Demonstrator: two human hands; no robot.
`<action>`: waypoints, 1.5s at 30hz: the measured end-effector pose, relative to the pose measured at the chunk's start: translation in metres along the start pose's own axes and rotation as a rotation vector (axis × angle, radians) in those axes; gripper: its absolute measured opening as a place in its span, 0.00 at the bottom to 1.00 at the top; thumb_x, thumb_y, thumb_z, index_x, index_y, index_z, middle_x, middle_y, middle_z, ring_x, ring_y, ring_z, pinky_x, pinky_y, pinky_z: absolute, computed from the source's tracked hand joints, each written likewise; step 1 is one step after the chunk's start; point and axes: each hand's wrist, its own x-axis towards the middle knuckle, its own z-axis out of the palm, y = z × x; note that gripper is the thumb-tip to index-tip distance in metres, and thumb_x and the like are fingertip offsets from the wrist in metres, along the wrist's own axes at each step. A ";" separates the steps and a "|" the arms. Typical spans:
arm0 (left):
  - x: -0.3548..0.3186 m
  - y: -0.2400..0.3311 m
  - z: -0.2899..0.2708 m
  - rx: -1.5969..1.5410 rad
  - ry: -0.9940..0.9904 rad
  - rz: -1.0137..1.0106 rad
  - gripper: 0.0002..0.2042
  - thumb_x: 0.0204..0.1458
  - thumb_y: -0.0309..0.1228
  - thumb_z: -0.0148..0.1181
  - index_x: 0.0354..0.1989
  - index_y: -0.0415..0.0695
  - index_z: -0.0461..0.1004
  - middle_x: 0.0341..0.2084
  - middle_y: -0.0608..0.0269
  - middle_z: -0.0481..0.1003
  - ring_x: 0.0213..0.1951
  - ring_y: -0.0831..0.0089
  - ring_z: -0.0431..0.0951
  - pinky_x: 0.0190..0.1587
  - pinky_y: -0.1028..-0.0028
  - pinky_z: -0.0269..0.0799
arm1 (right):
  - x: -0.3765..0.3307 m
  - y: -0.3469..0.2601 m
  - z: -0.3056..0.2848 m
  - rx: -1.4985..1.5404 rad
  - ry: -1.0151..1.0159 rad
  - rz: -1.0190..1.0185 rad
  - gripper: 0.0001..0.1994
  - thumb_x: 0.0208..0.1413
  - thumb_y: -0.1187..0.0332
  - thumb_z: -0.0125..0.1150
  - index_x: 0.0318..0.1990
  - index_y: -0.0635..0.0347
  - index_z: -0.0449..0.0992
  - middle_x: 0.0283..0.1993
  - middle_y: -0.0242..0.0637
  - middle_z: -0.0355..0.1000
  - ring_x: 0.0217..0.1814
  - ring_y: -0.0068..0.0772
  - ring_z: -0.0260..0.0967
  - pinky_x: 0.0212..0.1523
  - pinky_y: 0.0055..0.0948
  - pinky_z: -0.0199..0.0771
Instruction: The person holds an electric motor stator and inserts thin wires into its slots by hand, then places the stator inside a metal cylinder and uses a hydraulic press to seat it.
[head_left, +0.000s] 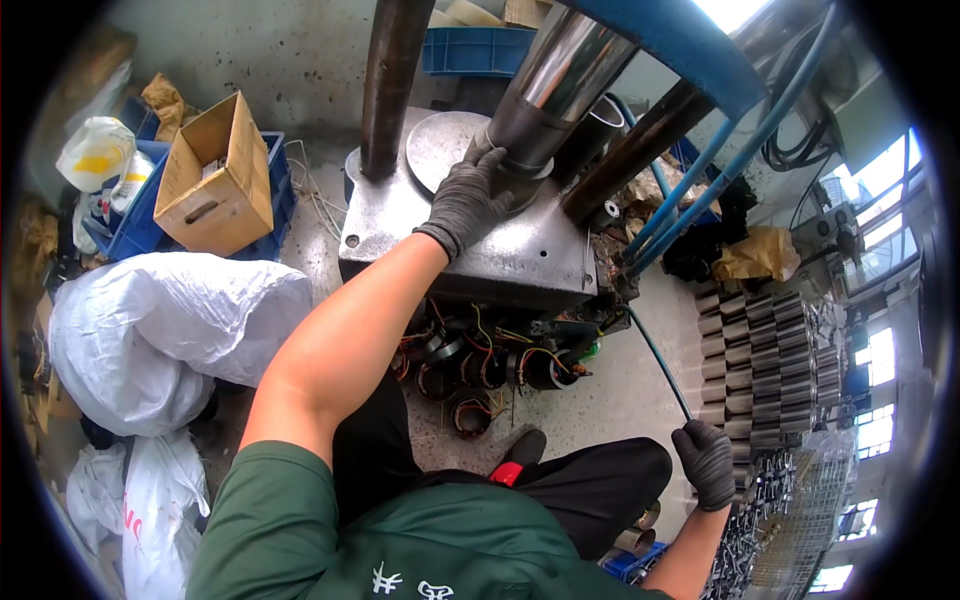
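Note:
My left hand [468, 203], in a dark grey glove, reaches over the press bed [400, 235]. Its fingers and thumb curve against the dark metal cylinder [525, 135] under the shiny press ram [572, 62]. The glove hides part of that cylinder's lower end. A round metal plate [432, 140] lies on the bed just beyond the hand. Low on the right, my right hand [706, 463], gloved alike, is closed around the end of a thin lever rod [660, 360]. The rod slants up to the side of the press.
Thick steel columns [385, 90] flank the bed. Several wound stator cores [472, 412] with loose wires sit below its front edge. Stacked metal cylinders [765, 350] stand right. A cardboard box [215, 185] and white sacks [170, 325] are left. Blue hoses [700, 180] run along the right.

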 end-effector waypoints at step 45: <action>-0.001 0.005 0.000 0.000 -0.016 -0.010 0.35 0.50 0.31 0.70 0.69 0.43 0.65 0.68 0.49 0.63 0.66 0.50 0.68 0.71 0.61 0.64 | 0.008 0.008 -0.021 0.323 -0.351 0.133 0.14 0.58 0.76 0.56 0.50 0.64 0.81 0.36 0.42 0.80 0.30 0.26 0.75 0.35 0.29 0.78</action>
